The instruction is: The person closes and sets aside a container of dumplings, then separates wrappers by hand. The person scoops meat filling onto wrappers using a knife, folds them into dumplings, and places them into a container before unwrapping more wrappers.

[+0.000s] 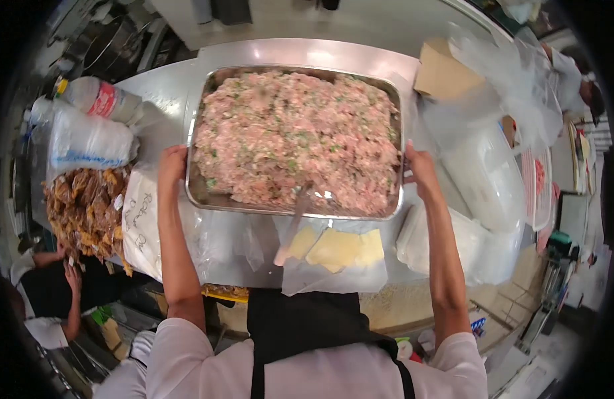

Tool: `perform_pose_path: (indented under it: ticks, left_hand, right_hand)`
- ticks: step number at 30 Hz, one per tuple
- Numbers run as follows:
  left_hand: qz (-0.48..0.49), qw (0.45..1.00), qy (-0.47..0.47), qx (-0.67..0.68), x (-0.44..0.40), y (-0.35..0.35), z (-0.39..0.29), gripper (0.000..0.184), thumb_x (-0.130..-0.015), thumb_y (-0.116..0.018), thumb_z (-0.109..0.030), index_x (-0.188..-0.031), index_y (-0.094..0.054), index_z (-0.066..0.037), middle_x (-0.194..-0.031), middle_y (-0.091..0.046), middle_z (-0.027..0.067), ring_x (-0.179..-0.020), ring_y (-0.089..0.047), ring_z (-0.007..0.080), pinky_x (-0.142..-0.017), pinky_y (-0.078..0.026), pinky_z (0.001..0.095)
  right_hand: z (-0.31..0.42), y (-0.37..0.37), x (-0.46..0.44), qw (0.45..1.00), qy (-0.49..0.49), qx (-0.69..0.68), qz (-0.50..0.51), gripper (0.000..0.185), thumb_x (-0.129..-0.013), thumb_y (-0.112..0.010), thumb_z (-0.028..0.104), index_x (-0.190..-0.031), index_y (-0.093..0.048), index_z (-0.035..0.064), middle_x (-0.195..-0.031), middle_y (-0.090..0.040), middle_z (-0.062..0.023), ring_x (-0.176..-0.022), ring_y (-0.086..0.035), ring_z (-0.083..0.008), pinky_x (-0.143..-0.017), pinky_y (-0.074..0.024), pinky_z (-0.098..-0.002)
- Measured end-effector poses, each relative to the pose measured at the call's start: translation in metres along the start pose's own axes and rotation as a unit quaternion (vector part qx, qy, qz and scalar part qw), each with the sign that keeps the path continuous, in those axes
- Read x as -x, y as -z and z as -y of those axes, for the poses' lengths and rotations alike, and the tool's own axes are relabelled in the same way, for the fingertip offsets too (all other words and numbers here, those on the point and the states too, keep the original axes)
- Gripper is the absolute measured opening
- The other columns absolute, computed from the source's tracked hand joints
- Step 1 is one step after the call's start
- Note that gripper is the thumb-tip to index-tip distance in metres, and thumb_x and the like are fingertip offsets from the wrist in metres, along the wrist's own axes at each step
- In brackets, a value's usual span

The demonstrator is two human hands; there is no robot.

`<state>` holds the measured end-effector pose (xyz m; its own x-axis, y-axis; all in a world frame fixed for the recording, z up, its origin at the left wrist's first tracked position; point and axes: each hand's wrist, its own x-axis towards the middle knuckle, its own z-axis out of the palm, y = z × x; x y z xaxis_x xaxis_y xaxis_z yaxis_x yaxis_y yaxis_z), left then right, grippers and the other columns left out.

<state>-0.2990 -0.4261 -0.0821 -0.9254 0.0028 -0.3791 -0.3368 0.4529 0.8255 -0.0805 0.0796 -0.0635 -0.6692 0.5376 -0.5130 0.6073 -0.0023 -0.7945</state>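
Note:
A rectangular metal tray (pixel 247 208) heaped with raw ground meat (pixel 294 133) flecked with green sits on the metal table in front of me. My left hand (pixel 172 165) is closed on the tray's left side, and my right hand (pixel 421 169) grips its right side. The fingers of both hands are partly hidden by the rim. A spoon (pixel 292 229) leans over the near edge, its bowl in the meat and its handle pointing toward me. Just below the tray, thin pale-yellow square sheets (pixel 343 249) lie on a piece of clear plastic (pixel 320 280).
Left of the tray are a bottle with a red label (pixel 97 98), a wrapped plastic pack (pixel 91 139) and a pile of bagged brown food (pixel 87 206). Plastic bags (pixel 480 173) and cardboard (pixel 447 70) lie to the right. Another person's arm (pixel 74 292) shows at lower left.

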Motion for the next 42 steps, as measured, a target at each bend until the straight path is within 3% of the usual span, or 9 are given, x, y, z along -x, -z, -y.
perform_pose_path:
  ticks: [10,15,19,22,27,30,33,35,42]
  left_hand:
    - [-0.083,0.996,-0.007,-0.027,-0.009,0.000,0.010,0.021,-0.092,-0.058,-0.021,-0.083,-0.069,-0.006,-0.068,-0.060,-0.0027,-0.053,-0.050,0.0099,-0.045,-0.035,0.0280]
    - [-0.086,0.994,0.009,-0.065,-0.028,0.024,0.030,0.029,-0.096,-0.058,-0.031,-0.097,-0.070,-0.004,-0.067,-0.056,-0.0033,-0.056,-0.052,0.0093,-0.049,-0.040,0.0266]
    - [-0.135,0.974,-0.149,-0.099,0.026,0.045,-0.017,0.049,-0.100,-0.058,-0.038,-0.136,-0.058,-0.005,-0.117,-0.068,0.0127,-0.101,-0.065,0.0194,-0.085,-0.051,0.0300]
    - [-0.168,0.954,-0.247,-0.023,0.169,-0.038,-0.116,0.040,-0.101,-0.060,-0.027,-0.131,-0.060,0.000,-0.113,-0.068,0.0122,-0.093,-0.067,0.0175,-0.076,-0.052,0.0280]
    - [0.135,0.946,-0.283,0.088,0.288,-0.167,-0.130,0.025,-0.095,-0.059,-0.003,-0.118,-0.067,0.001,-0.102,-0.070,0.0104,-0.080,-0.067,0.0146,-0.067,-0.053,0.0248]
    - [0.394,0.886,-0.244,-0.015,0.318,-0.275,-0.122,0.040,-0.098,-0.059,-0.015,-0.133,-0.056,0.003,-0.114,-0.068,0.0193,-0.098,-0.069,0.0210,-0.080,-0.057,0.0331]
    - [0.391,0.869,-0.283,-0.110,0.325,-0.364,-0.101,0.051,-0.102,-0.055,-0.025,-0.145,-0.046,0.000,-0.129,-0.062,0.0197,-0.103,-0.068,0.0236,-0.080,-0.057,0.0326]
    - [0.432,0.866,-0.206,-0.146,0.320,-0.394,-0.098,0.073,-0.103,-0.043,-0.047,-0.151,-0.029,0.007,-0.141,-0.049,0.0316,-0.130,-0.051,0.0432,-0.109,-0.040,0.0391]
    - [0.414,0.865,-0.208,-0.191,0.282,-0.413,-0.098,0.082,-0.103,-0.029,-0.060,-0.152,-0.026,0.007,-0.150,-0.038,0.0317,-0.141,-0.038,0.0403,-0.117,-0.028,0.0366]
  right_hand:
    - [-0.015,0.003,-0.019,0.999,-0.005,0.033,-0.024,0.067,-0.094,-0.057,0.055,-0.078,-0.065,-0.0095,-0.070,-0.065,-0.0207,-0.064,-0.065,-0.0258,-0.059,-0.0502,-0.0396]
    - [-0.022,0.023,-0.029,0.991,0.011,0.034,0.127,0.064,-0.098,-0.053,0.050,-0.107,-0.068,-0.0109,-0.099,-0.070,-0.0210,-0.086,-0.066,-0.0251,-0.073,-0.0548,-0.0395]
    - [-0.021,0.092,0.063,0.965,0.248,0.080,-0.020,0.045,-0.099,-0.055,0.039,-0.118,-0.068,-0.0002,-0.121,-0.067,-0.0210,-0.114,-0.063,-0.0303,-0.096,-0.0479,-0.0362]
    - [-0.046,0.169,0.146,0.947,0.258,0.044,-0.187,0.032,-0.096,-0.062,0.015,-0.126,-0.067,0.0066,-0.129,-0.066,-0.0123,-0.117,-0.061,-0.0231,-0.098,-0.0482,-0.0377]
    - [-0.184,0.286,0.220,0.865,0.044,0.155,-0.475,0.034,-0.098,-0.060,0.027,-0.120,-0.068,0.0013,-0.126,-0.066,-0.0141,-0.117,-0.062,-0.0247,-0.095,-0.0494,-0.0353]
    - [-0.245,0.328,0.222,0.890,-0.085,0.149,-0.423,0.052,-0.101,-0.052,0.044,-0.121,-0.066,-0.0016,-0.127,-0.064,-0.0206,-0.113,-0.062,-0.0292,-0.094,-0.0488,-0.0381]
    - [-0.282,0.348,0.200,0.935,-0.216,0.075,-0.271,0.070,-0.103,-0.040,0.056,-0.127,-0.061,-0.0068,-0.130,-0.061,-0.0243,-0.114,-0.060,-0.0302,-0.099,-0.0452,-0.0388]
    - [-0.285,0.323,0.197,0.944,-0.126,-0.029,-0.304,0.074,-0.103,-0.038,0.058,-0.129,-0.058,-0.0088,-0.131,-0.060,-0.0237,-0.117,-0.058,-0.0289,-0.102,-0.0425,-0.0382]
    - [-0.275,0.285,0.202,0.953,-0.057,-0.147,-0.258,0.087,-0.100,-0.037,0.067,-0.140,-0.046,-0.0100,-0.141,-0.051,-0.0177,-0.123,-0.054,-0.0269,-0.106,-0.0388,-0.0398]
